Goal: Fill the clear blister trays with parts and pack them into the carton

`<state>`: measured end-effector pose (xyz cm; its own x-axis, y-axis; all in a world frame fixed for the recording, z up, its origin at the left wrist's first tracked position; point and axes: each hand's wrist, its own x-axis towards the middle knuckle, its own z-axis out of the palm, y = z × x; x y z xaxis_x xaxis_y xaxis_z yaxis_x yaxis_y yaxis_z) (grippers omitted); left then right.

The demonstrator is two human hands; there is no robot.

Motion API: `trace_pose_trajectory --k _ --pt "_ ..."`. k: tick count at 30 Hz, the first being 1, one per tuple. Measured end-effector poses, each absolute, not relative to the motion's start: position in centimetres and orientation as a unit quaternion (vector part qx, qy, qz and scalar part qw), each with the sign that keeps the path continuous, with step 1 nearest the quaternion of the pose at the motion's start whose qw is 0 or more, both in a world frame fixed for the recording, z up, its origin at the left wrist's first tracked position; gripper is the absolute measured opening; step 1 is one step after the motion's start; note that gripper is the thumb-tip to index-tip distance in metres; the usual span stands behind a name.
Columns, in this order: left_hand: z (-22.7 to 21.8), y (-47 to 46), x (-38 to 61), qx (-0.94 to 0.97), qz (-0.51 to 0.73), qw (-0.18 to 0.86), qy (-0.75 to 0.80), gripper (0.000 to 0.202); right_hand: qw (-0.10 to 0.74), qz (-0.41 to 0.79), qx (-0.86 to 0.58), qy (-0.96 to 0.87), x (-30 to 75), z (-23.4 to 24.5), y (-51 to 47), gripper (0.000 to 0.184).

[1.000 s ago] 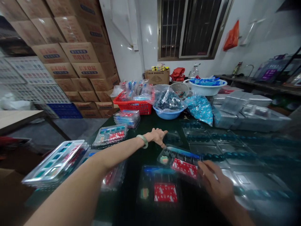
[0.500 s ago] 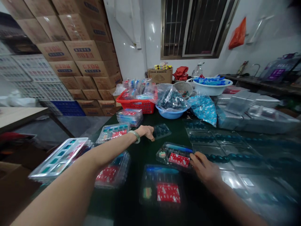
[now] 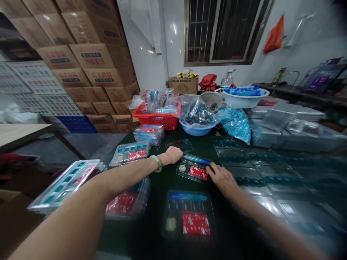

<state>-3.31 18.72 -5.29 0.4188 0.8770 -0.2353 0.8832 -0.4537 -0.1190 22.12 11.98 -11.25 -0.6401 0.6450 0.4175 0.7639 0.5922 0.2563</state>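
A clear plastic tray (image 3: 193, 174) holds a blue pen, a red white-speckled packet and a small pale block. My right hand (image 3: 221, 178) grips its right edge, fingertips by the pen's end. My left hand (image 3: 173, 155), a pale green bangle on its wrist, is closed at the tray's upper left corner; what its fingers hold, if anything, is hidden. Just beyond it lies another clear tray (image 3: 185, 145), dark inside and partly covered by the hand. Nearer me sits a similar filled tray (image 3: 189, 200) with a blue pen and a red packet.
Stacks of filled trays stand left, one white-rimmed (image 3: 65, 186). Behind are a red basket (image 3: 158, 121), a blue basin (image 3: 197, 130) with a plastic bag and a blue patterned bag (image 3: 235, 124). Clear trays with teal pieces (image 3: 260, 159) cover the right. Cartons (image 3: 94, 56) rise at left.
My left hand has drawn back from the far tray to the nearer one's corner and curled. My right hand has moved that nearer tray left and slightly away from me.
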Motion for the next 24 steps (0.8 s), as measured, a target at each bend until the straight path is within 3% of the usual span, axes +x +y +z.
trace_pose_trajectory --k 4,10,19,24 --pt "-4.6 18.9 -3.5 0.849 -0.159 -0.024 0.503 0.021 0.154 -0.175 -0.425 -0.875 22.1 -10.6 11.6 0.040" --pt "-2.8 17.4 -3.1 0.872 -0.146 -0.084 0.459 0.013 0.241 -0.095 -0.507 -0.822 20.3 -9.2 13.4 0.035" --pt "1.8 11.6 -3.0 0.900 -0.114 -0.170 0.384 0.019 0.363 0.053 -0.517 -0.773 19.9 -7.9 15.9 0.056" --pt "4.6 7.8 -2.7 0.929 -0.096 -0.173 0.311 0.021 0.478 0.136 -0.415 -0.762 21.3 -6.4 13.0 0.029"
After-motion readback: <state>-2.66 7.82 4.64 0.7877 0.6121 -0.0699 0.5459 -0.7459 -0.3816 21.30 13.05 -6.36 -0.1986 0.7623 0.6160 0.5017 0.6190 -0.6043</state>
